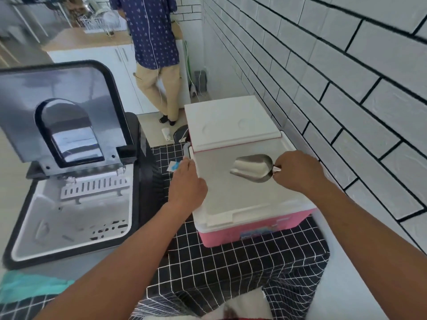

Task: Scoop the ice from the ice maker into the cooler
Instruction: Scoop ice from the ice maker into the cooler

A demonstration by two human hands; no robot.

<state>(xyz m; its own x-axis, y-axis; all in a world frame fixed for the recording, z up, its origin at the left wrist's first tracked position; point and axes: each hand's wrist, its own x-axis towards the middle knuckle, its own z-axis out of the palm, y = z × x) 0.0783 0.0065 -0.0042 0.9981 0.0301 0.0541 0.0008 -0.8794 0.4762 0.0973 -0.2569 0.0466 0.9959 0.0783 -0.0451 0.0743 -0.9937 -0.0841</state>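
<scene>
The black ice maker [76, 204] stands at the left with its lid [60, 112] raised; its white basket shows no ice that I can make out. To its right sits the pink cooler [254, 225], whose white lid [231, 121] is slid toward the far side, baring the grey inside. My right hand [298, 169] grips the handle of a metal scoop [251, 167], held over the cooler's opening with its mouth turned left. My left hand [187, 183] rests against the cooler's left rim, fingers stretched toward the lid's near corner.
Both appliances stand on a black cloth with a white grid [231, 269]. A white tiled wall [346, 88] runs close along the right. A person [157, 54] stands at a counter at the back. A teal cloth [30, 287] lies at the lower left.
</scene>
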